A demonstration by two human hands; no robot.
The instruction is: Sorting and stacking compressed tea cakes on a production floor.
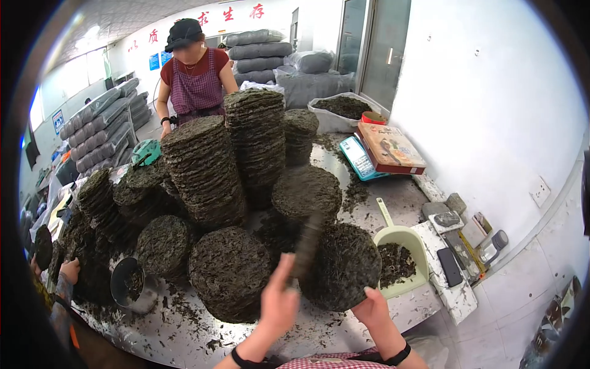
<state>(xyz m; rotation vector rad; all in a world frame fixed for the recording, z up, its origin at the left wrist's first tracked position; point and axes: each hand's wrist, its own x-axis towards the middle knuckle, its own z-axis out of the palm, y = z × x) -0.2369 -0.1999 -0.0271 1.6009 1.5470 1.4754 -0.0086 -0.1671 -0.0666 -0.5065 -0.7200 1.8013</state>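
My left hand pinches a thin disc of dried seaweed, seen nearly edge-on and blurred. In my right hand is the lower edge of a broad, dark seaweed disc, its flat face towards me. Just left of my left hand lies a low stack of discs, and a further stack stands behind both hands. Two tall stacks, one leaning and one straighter, rise at the middle of the metal table. My left fingertips are partly hidden.
A pale dustpan with seaweed scraps sits at right, beside a phone. A metal pot stands left. Behind are a scale under a box. One person stands opposite; another's hand works at far left.
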